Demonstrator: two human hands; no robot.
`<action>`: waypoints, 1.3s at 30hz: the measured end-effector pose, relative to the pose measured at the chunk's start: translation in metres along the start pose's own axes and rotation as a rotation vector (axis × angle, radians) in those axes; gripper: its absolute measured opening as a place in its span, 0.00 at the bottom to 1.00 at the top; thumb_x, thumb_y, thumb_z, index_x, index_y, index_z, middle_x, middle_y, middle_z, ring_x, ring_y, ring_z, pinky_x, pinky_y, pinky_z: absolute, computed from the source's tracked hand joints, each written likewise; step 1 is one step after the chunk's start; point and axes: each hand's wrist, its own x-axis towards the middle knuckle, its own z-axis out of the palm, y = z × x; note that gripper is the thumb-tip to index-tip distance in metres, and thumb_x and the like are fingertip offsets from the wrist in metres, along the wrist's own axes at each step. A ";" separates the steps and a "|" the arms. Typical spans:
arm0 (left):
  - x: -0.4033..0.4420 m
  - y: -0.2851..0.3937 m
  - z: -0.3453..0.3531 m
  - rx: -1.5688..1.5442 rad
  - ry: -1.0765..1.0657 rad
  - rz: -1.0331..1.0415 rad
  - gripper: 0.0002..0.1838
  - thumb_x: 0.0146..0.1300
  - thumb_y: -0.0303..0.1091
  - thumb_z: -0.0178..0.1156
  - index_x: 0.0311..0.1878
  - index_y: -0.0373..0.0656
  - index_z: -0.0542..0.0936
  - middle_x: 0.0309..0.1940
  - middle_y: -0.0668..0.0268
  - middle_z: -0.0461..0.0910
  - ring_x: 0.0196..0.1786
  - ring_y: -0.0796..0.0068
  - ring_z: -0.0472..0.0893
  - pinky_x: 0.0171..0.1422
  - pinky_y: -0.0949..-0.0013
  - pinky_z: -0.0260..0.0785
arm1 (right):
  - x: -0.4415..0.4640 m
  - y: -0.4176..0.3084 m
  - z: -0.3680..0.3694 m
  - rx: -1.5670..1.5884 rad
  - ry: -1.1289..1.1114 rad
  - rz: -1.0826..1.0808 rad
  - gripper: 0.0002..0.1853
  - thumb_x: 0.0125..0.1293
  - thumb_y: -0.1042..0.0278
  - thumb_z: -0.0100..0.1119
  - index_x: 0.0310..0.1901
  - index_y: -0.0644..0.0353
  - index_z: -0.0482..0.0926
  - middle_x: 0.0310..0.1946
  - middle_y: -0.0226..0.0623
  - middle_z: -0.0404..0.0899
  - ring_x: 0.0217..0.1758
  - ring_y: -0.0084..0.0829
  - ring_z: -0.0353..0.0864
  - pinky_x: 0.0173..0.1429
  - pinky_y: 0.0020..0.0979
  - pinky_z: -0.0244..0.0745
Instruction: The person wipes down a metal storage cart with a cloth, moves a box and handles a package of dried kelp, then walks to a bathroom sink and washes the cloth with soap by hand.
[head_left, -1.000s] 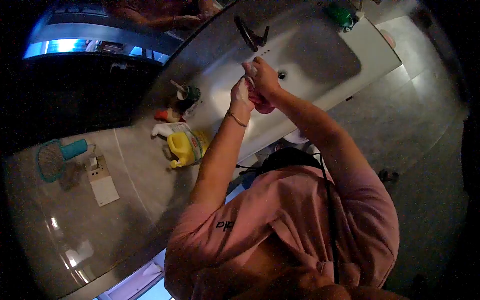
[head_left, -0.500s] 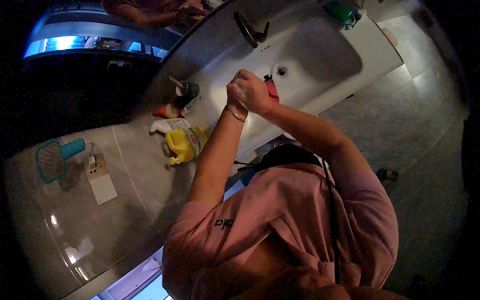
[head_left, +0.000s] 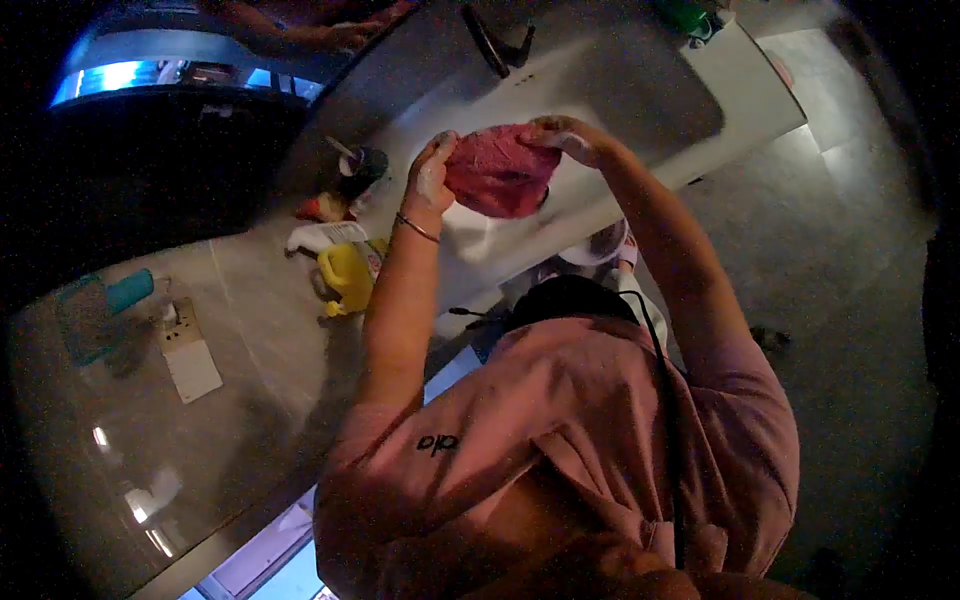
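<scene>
A wet-looking red cloth [head_left: 503,172] is spread between my two hands above the white sink [head_left: 625,185]. My left hand [head_left: 434,172] grips its left edge, with whitish suds on the palm and thumb. My right hand [head_left: 568,138] pinches its upper right edge, suds showing there too. A bit of dark trim shows at the cloth's lower right. Behind the hands stands a black faucet [head_left: 490,45]; the cloth and my right hand hide the drain.
Left of the sink are a yellow jug [head_left: 347,278], a white bottle [head_left: 325,237] and a dark cup [head_left: 362,170]. A teal-handled item [head_left: 128,290] is near a socket plate [head_left: 190,352]. A green bottle [head_left: 690,18] stands far right. Below the sink's front edge is a pale bucket [head_left: 603,245].
My hands were clasped together, with some red cloth beside them. They have moved apart and now hold the cloth spread between them. The view has shifted slightly.
</scene>
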 end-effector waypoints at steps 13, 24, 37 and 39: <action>-0.005 -0.024 0.035 -0.031 -0.244 -0.293 0.22 0.63 0.41 0.55 0.55 0.35 0.71 0.48 0.58 0.76 0.51 0.65 0.77 0.57 0.63 0.69 | -0.011 -0.040 0.007 0.662 0.046 0.089 0.24 0.56 0.59 0.62 0.52 0.58 0.69 0.39 0.29 0.74 0.46 0.26 0.74 0.54 0.29 0.69; -0.020 -0.053 0.035 -0.072 -0.030 0.088 0.15 0.61 0.32 0.57 0.50 0.39 0.72 0.47 0.62 0.76 0.49 0.66 0.76 0.56 0.62 0.69 | -0.028 0.059 -0.009 0.729 -0.128 0.134 0.28 0.59 0.51 0.59 0.56 0.61 0.70 0.49 0.35 0.74 0.52 0.30 0.73 0.59 0.31 0.66; 0.015 -0.101 0.044 -0.350 0.310 0.018 0.18 0.68 0.45 0.42 0.41 0.42 0.75 0.37 0.63 0.77 0.43 0.64 0.76 0.51 0.59 0.70 | 0.007 -0.059 0.062 -0.804 0.067 -0.014 0.20 0.62 0.48 0.51 0.43 0.59 0.73 0.38 0.46 0.78 0.39 0.46 0.79 0.37 0.44 0.74; 0.015 -0.103 0.046 -0.427 0.179 0.112 0.15 0.67 0.43 0.47 0.43 0.41 0.74 0.39 0.64 0.75 0.44 0.65 0.75 0.49 0.59 0.70 | 0.010 -0.059 0.070 -0.719 0.191 0.046 0.20 0.62 0.47 0.50 0.42 0.57 0.74 0.36 0.46 0.78 0.37 0.46 0.79 0.37 0.44 0.74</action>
